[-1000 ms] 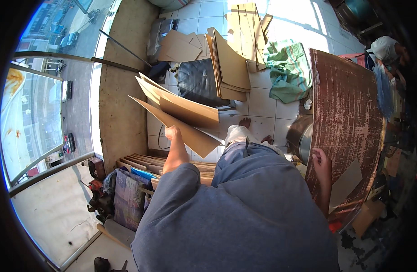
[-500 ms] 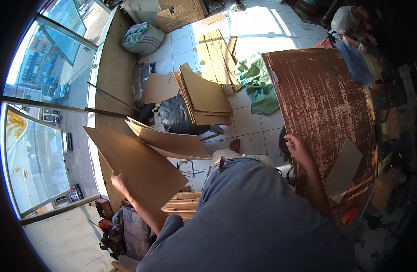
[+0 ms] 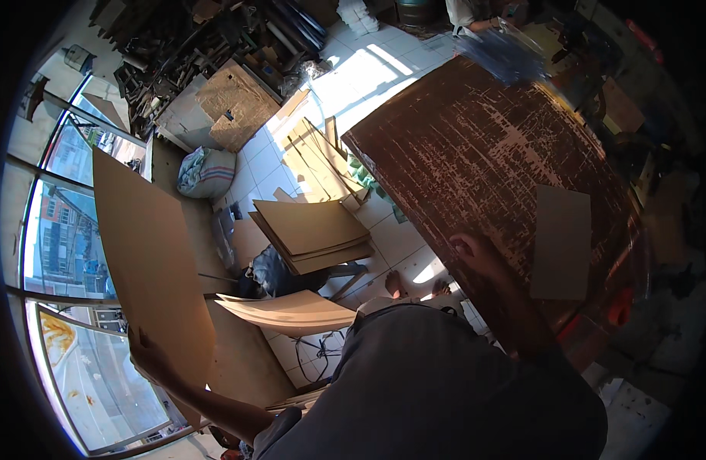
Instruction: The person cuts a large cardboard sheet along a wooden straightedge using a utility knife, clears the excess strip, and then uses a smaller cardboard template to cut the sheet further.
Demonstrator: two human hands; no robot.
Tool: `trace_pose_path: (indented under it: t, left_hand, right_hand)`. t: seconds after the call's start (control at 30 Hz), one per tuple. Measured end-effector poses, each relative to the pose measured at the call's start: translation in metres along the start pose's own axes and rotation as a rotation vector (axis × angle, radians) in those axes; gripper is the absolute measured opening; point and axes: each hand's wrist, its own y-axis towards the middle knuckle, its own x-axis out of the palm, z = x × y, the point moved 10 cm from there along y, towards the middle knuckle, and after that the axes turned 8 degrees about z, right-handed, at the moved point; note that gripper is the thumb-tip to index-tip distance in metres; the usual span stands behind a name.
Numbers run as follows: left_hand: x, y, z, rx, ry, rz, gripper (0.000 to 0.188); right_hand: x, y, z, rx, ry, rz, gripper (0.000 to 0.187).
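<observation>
In the head view, I see the left hand [image 3: 147,354] pinching the left edge of a large brown board sheet [image 3: 149,238], which rises above it. The right hand [image 3: 475,253], well apart from the sheet, curls loosely at the scratched table [image 3: 437,146]; I cannot tell whether its fingertips meet.

Brown sheet [image 3: 149,253] in left grip [image 3: 144,353]

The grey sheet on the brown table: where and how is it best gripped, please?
The grey sheet is likely best pinched at its left long edge, coming from the left, where the right hand is: it looks thin and lies flat on the table, so that edge may need lifting first.
</observation>
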Motion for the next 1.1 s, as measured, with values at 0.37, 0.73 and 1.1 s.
trace_pose_path:
  t: [0.37, 0.73, 1.1]
  left_hand:
    - [0.010, 0.045, 0.199, 0.416, -0.308, 0.177, 0.030]
    - [0.000, -0.093, 0.391, 0.619, -0.659, 0.044, 0.030]
    - [0.025, -0.382, 0.445, 1.067, -0.923, -0.631, 0.061]
  right_hand:
    - [-0.060, -0.042, 0.025, -0.018, 0.121, 0.226, 0.022]
    - [-0.083, -0.096, 0.088, 0.107, 0.262, 0.374, 0.023]
    - [-0.049, -0.104, 0.112, 0.101, 0.340, 0.309, 0.018]
